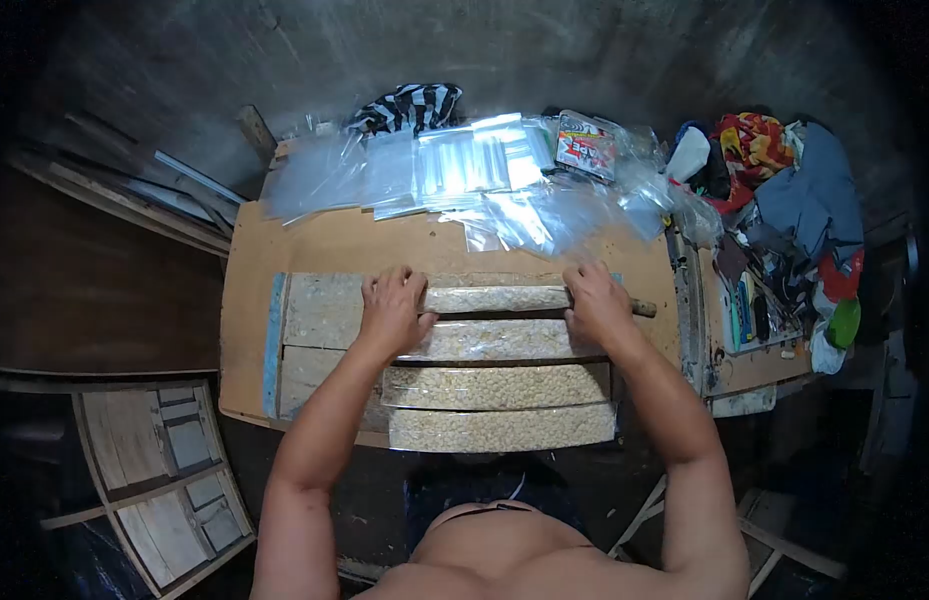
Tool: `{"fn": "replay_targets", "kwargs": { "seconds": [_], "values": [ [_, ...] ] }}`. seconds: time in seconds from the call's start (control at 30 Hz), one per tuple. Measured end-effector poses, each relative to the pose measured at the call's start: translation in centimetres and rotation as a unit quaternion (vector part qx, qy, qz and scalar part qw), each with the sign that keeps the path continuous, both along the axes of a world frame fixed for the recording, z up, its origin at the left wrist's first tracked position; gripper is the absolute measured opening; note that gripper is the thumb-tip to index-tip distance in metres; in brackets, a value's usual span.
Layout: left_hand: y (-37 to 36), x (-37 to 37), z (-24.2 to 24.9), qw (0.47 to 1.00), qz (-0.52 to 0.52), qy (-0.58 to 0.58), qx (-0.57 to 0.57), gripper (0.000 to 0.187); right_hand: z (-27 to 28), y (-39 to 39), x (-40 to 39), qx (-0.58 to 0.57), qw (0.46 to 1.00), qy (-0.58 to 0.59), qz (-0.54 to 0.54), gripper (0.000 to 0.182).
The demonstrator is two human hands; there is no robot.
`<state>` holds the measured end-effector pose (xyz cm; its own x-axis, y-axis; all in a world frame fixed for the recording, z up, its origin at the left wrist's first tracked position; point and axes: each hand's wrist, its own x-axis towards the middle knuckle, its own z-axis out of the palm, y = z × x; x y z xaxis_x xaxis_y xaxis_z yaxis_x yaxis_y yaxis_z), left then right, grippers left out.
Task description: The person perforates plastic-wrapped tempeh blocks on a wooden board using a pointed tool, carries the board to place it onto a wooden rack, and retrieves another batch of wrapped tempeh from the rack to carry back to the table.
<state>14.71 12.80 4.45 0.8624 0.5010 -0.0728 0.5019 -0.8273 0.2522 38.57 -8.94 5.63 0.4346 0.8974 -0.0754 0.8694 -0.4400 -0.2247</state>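
A slim clear plastic packet of pale beans (pixel 496 299) lies crosswise on a worn wooden board (pixel 322 310). My left hand (pixel 392 312) is closed over its left end, fingers curled down. At the opposite end, my right hand (pixel 597 305) is closed in the same way. A round wooden stick (pixel 643 308) pokes out beyond my right hand; the hand hides how it runs further left. Closer to me lie three more bean packets in rows: an upper one (pixel 499 341) near both hands, a middle one (pixel 497 386) and a front one (pixel 502 428).
Clear plastic bags (pixel 464 165) are spread along the table's back, with a printed box (pixel 585 146) on them. Cloths (pixel 809 190) pile up at right, above a tray of pens and tools (pixel 759 315). A wooden frame (pixel 169 480) stands lower left.
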Motion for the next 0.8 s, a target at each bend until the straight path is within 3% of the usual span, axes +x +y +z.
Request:
{"fn": "replay_targets", "kwargs": {
  "seconds": [0.1, 0.2, 0.23, 0.4, 0.8],
  "values": [
    [-1.2, -0.4, -1.1, 0.999, 0.001, -0.026, -0.032, 0.059, 0.7, 0.1, -2.1, 0.037, 0.999, 0.008, -0.02, 0.043],
    [-3.3, 0.6, -0.8, 0.998, -0.023, -0.052, -0.019, 0.07, -0.1, 1.6, -6.1, 0.061, 0.995, 0.079, -0.016, 0.071],
    [-3.8, 0.9, -1.0, 0.996, -0.046, -0.078, -0.002, 0.072, 1.4, 2.2, -7.4, 0.015, 0.995, 0.096, -0.004, 0.08],
    [-4.7, 1.5, -1.6, 0.998, -0.037, -0.053, 0.001, 0.08, 1.9, 3.0, -8.3, -0.072, 0.988, 0.128, -0.043, 0.078],
    [-4.9, 1.2, -1.2, 0.999, -0.034, -0.006, -0.005, 0.085, 0.2, -0.8, -5.6, -0.085, 0.989, 0.099, -0.07, 0.088]
  ]
}}
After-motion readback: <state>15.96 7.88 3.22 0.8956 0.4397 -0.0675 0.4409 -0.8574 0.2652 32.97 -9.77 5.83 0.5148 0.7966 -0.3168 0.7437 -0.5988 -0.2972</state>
